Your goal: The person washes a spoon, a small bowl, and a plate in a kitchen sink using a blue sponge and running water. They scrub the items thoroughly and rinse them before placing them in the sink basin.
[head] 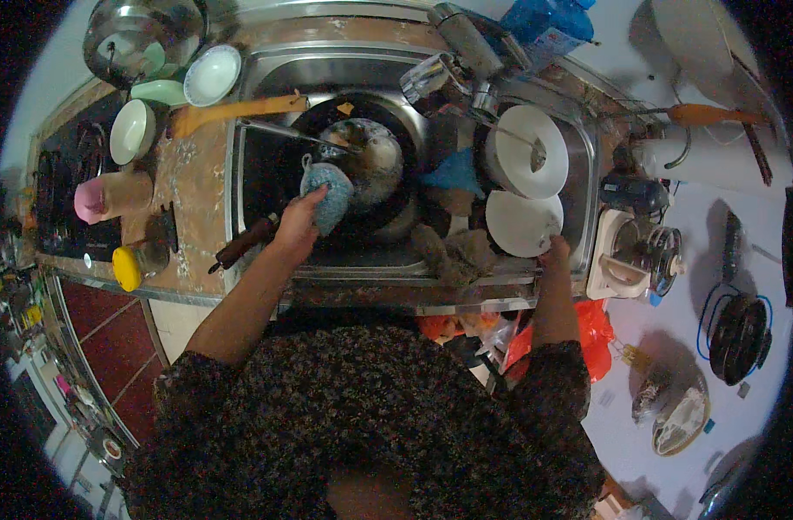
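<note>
My left hand (297, 224) grips a light-blue scrubbing sponge (331, 198) with a hanging loop. It is held over the near left side of a dark wok (400, 123) in the steel sink. Cloudy, sudsy liquid (377, 156) lies in the wok, and a metal utensil (286, 130) slants into it. A dark handle (247, 242) sticks out over the sink's left rim. On the right, my right hand (554, 253) pinches the near edge of a white dish (521, 224). Beyond that dish sits a white bowl (510, 136) with a metal spoon (537, 156) in it.
A faucet (484, 101) reaches over the sink's far right. Blue (455, 172) and brown (448, 250) cloths lie mid-sink. Bowls (133, 132), a yellow-lidded jar (127, 268) and a pink-topped container (91, 201) stand on the left counter. A wooden spatula (240, 114) crosses the left rim.
</note>
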Action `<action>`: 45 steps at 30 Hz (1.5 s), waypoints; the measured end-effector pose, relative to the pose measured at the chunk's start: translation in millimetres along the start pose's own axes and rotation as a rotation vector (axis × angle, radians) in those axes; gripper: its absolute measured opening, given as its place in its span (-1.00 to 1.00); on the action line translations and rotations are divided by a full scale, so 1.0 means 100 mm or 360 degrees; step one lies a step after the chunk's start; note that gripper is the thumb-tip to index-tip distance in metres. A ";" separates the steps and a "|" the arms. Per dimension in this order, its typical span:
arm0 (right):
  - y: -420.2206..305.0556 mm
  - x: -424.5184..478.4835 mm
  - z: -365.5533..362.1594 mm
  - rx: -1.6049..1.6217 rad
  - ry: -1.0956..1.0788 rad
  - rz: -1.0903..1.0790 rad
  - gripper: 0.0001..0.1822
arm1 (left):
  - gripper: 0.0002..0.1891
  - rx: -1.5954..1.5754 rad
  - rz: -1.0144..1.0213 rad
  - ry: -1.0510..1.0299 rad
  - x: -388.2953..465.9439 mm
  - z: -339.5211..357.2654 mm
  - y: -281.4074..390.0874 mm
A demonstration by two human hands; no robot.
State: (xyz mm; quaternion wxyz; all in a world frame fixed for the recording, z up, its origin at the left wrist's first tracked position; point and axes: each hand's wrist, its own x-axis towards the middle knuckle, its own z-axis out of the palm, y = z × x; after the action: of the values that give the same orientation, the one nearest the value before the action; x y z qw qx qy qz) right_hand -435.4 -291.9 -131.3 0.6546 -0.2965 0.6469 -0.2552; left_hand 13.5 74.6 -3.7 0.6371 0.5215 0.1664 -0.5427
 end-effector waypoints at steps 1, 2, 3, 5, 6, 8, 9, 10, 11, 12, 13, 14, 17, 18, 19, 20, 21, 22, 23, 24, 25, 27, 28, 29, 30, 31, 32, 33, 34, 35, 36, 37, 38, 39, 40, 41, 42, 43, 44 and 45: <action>-0.03 -0.12 0.10 -0.0044 0.0055 -0.0016 -0.69 | -0.61 0.0032 0.0026 0.0014 0.05 0.00 -0.03; -0.06 -0.24 0.23 -0.0111 0.0178 -0.0036 -0.71 | -0.59 0.0062 0.0055 0.0032 0.10 0.02 -0.08; -0.19 -0.50 0.60 -0.0244 0.0360 -0.0053 -0.72 | -0.58 0.0071 0.0088 0.0075 0.11 0.01 -0.12; -0.33 -1.05 1.10 -0.0378 0.0581 -0.0165 -0.71 | -0.54 0.0352 0.0128 0.0083 0.10 0.08 -0.12; -0.24 -1.09 1.06 -0.0179 0.0421 -0.0387 -0.73 | -0.52 0.0501 0.0150 0.0082 0.09 0.14 -0.09; -0.15 -1.37 1.36 -0.0346 0.0142 -0.0635 -0.72 | -0.49 0.0938 0.0216 0.0311 0.11 0.23 -0.07; -0.10 -1.55 1.56 -0.0425 0.0006 -0.0762 -0.70 | -0.48 0.1156 0.0242 0.0420 0.14 0.28 -0.09; -0.06 -1.77 1.81 -0.0416 -0.0380 -0.0622 -0.67 | -0.45 0.0975 0.0196 0.0334 0.09 0.34 -0.07; 0.01 -1.98 2.07 -0.0398 -0.0755 -0.0479 -0.65 | -0.45 0.0817 0.0189 0.0246 0.12 0.37 -0.11; 0.10 -2.13 2.34 -0.0737 -0.0830 -0.0580 -0.60 | -0.45 0.0659 0.0179 0.0144 0.17 0.40 -0.16; 0.19 -2.19 2.62 -0.1077 -0.0915 -0.0677 -0.55 | -0.45 0.0497 0.0176 0.0055 0.20 0.43 -0.21; 0.28 -2.18 2.83 -0.1074 -0.0879 -0.0500 -0.45 | -0.47 0.0292 0.0114 -0.0104 0.21 0.46 -0.24; 0.29 -2.21 3.18 -0.0616 -0.1007 0.0225 -0.31 | -0.50 0.0178 0.0105 -0.0206 -0.01 0.71 -0.06; 0.27 -2.24 3.23 -0.0394 -0.1085 0.0502 -0.29 | -0.53 0.0245 0.0097 0.0003 -0.11 0.80 0.01; 0.28 -2.24 3.25 -0.0339 -0.1124 0.0496 -0.30 | -0.54 0.0282 0.0140 -0.0056 -0.06 0.75 0.01; 0.29 -2.24 3.25 -0.0283 -0.1160 0.0489 -0.31 | -0.55 0.0321 0.0182 -0.0115 0.04 0.66 0.01; 0.28 -2.24 3.25 -0.0228 -0.1192 0.0477 -0.31 | -0.56 0.0358 0.0225 -0.0182 0.15 0.58 0.02; 0.28 -2.22 3.25 -0.0231 -0.1191 0.0432 -0.34 | -0.56 0.0548 0.0282 -0.0141 0.24 0.48 0.05; 0.27 -2.21 3.23 -0.0234 -0.1189 0.0387 -0.36 | -0.57 0.0740 0.0337 -0.0100 0.34 0.35 0.09; 0.27 -2.21 3.21 -0.0231 -0.1183 0.0345 -0.39 | -0.57 0.1012 0.0654 -0.0049 0.52 0.16 0.10; 0.26 -2.20 3.19 -0.0266 -0.1180 0.0346 -0.43 | -0.57 0.1849 0.1097 0.0273 0.49 0.12 0.26; 0.21 -2.19 3.19 -0.0343 -0.1184 0.0344 -0.50 | -0.56 0.2713 0.1221 0.0529 0.38 0.15 0.53; 0.24 -2.14 3.18 -0.0396 -0.1175 0.0298 -0.51 | -0.55 0.3182 0.1235 0.0531 0.45 0.11 0.62; 0.31 -2.07 3.15 -0.0449 -0.1166 0.0252 -0.52 | -0.54 0.3655 0.1230 0.0527 0.55 0.03 0.74; 0.34 -2.02 3.15 -0.0510 -0.1163 0.0202 -0.53 | -0.56 0.3847 0.1392 0.0611 0.74 -0.16 0.74; 0.31 -2.06 3.18 -0.0491 -0.1160 0.0209 -0.52 | -0.57 0.3978 0.1320 0.0643 0.80 -0.21 0.78; 0.27 -2.13 3.21 -0.0474 -0.1160 0.0216 -0.51 | -0.62 0.4109 0.1329 0.0581 0.83 -0.28 0.78; 0.24 -2.16 3.23 -0.0445 -0.1150 0.0216 -0.50 | -0.65 0.4245 0.1354 0.0506 0.82 -0.25 0.82; 0.29 -2.10 3.21 -0.0457 -0.1145 0.0225 -0.51 | -0.69 0.4382 0.1267 0.0426 0.80 -0.21 0.83; 0.39 -1.98 3.18 -0.0470 -0.1144 0.0235 -0.53 | -0.72 0.4516 0.1171 0.0348 0.76 -0.18 0.82; 0.44 -1.92 3.16 -0.0476 -0.1131 0.0246 -0.54 | -0.74 0.4651 0.1079 0.0252 0.70 -0.11 0.82; 0.40 -1.96 3.19 -0.0520 -0.1106 0.0277 -0.55 | -0.76 0.4443 0.0823 -0.0001 0.59 -0.07 0.85; 0.34 -2.01 3.25 -0.0565 -0.1084 0.0309 -0.56 | -0.78 0.4210 0.0578 -0.0227 0.47 -0.03 0.88; 0.29 -2.05 3.29 -0.0614 -0.1059 0.0336 -0.57 | -0.80 0.3953 0.0353 -0.0432 0.39 0.00 0.88; 0.30 -2.03 3.31 -0.0606 -0.1058 0.0331 -0.59 | -0.79 0.3794 0.0076 -0.0752 0.37 -0.02 0.80; 0.32 -2.01 3.32 -0.0600 -0.1060 0.0326 -0.62 | -0.77 0.3600 -0.0192 -0.1052 0.34 -0.04 0.72; 0.32 -1.95 3.34 -0.0568 -0.1043 0.0308 -0.64 | -0.76 0.3128 -0.0415 -0.1024 0.27 0.01 0.71; 0.46 -1.75 3.33 -0.0650 -0.1029 0.0150 -0.65 | -0.73 0.2638 -0.0616 -0.0952 0.16 0.03 0.69; 0.67 -1.47 3.26 -0.0741 -0.1002 -0.0010 -0.66 | -0.71 0.2056 -0.0685 -0.0825 0.13 -0.01 0.56; 0.75 -1.40 3.26 -0.0914 -0.0985 -0.0189 -0.66 | -0.67 0.1455 -0.0738 -0.0674 0.15 -0.12 0.34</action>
State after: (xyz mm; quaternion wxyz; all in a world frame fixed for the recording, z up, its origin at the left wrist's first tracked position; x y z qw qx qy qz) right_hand -117.9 -120.6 -92.1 0.6929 -0.5662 0.4464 -0.0009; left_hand 52.6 72.9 -3.4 0.2294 0.5741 -0.1074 -0.7787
